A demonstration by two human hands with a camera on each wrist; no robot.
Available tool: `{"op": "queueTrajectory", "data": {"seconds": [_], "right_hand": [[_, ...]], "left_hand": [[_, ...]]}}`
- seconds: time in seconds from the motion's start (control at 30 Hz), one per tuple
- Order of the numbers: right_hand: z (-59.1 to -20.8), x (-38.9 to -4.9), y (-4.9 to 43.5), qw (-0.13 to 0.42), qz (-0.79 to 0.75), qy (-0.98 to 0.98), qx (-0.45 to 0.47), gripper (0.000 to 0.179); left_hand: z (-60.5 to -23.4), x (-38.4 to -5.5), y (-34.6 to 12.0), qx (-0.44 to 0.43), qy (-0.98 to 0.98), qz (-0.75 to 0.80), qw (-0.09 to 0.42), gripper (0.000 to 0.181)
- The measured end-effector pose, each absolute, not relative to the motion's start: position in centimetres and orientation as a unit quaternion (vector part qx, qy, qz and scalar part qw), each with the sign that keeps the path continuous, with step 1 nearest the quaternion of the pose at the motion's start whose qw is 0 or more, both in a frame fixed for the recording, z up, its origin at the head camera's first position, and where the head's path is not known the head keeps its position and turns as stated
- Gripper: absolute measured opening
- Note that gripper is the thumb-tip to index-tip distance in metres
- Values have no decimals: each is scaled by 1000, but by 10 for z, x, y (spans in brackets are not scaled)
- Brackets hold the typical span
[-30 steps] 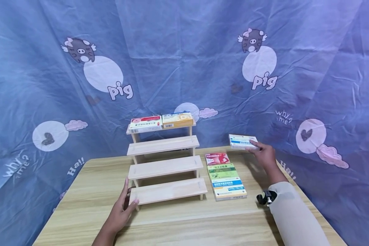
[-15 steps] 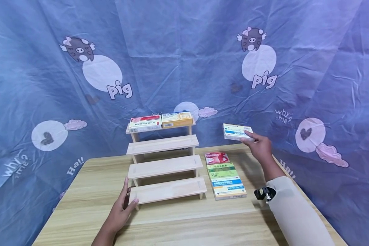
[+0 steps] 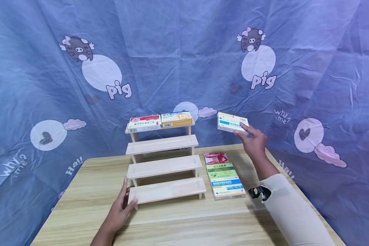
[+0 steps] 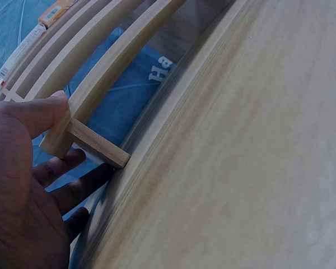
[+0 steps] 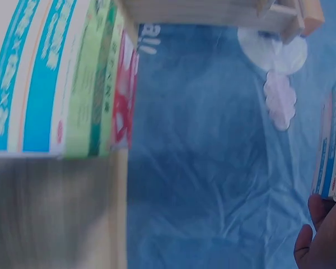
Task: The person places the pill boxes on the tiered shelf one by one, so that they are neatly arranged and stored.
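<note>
A pale wooden stepped rack [image 3: 166, 166] with several tiers stands on the table. My left hand [image 3: 118, 209] holds the left end of its lowest tier. In the left wrist view the thumb [image 4: 47, 109] lies on the board's edge and the other fingers reach beside the leg. Raised at the right of the rack, my right hand [image 3: 254, 141] pinches a white and blue medicine box [image 3: 229, 122] by its right end. On the top tier lie a red and white medicine box [image 3: 145, 123] and a yellow and white medicine box [image 3: 176, 119].
Right of the rack, a red box [image 3: 216, 158], a green box [image 3: 220, 170] and a blue and white box [image 3: 228, 188] lie in a column on the wooden table [image 3: 172, 225]. A blue printed curtain [image 3: 184, 68] hangs behind.
My right hand has lifted the white and blue medicine box up and to the left, toward the top tier's height. The left hand keeps its place at the rack.
</note>
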State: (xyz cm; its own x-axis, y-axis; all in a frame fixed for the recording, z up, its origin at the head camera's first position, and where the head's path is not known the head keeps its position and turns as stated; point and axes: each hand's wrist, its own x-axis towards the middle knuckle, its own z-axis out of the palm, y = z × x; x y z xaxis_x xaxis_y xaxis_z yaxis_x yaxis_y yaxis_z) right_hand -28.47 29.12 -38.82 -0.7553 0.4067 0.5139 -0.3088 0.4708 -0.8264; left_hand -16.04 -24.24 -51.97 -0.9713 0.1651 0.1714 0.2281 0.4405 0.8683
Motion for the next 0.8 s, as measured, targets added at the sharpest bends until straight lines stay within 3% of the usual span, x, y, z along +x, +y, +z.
{"op": "queueTrajectory", "data": {"seconds": [0.57,0.8], "right_hand": [[-363,-270,242,391,524,-757,21,51],[-354,-266,224,384,529,-756,43,49]], "left_hand": [[-523,-162,-241,-119,-842,-525,32,94],[-523,-162,-242,-119,-841,-527,34,94]]}}
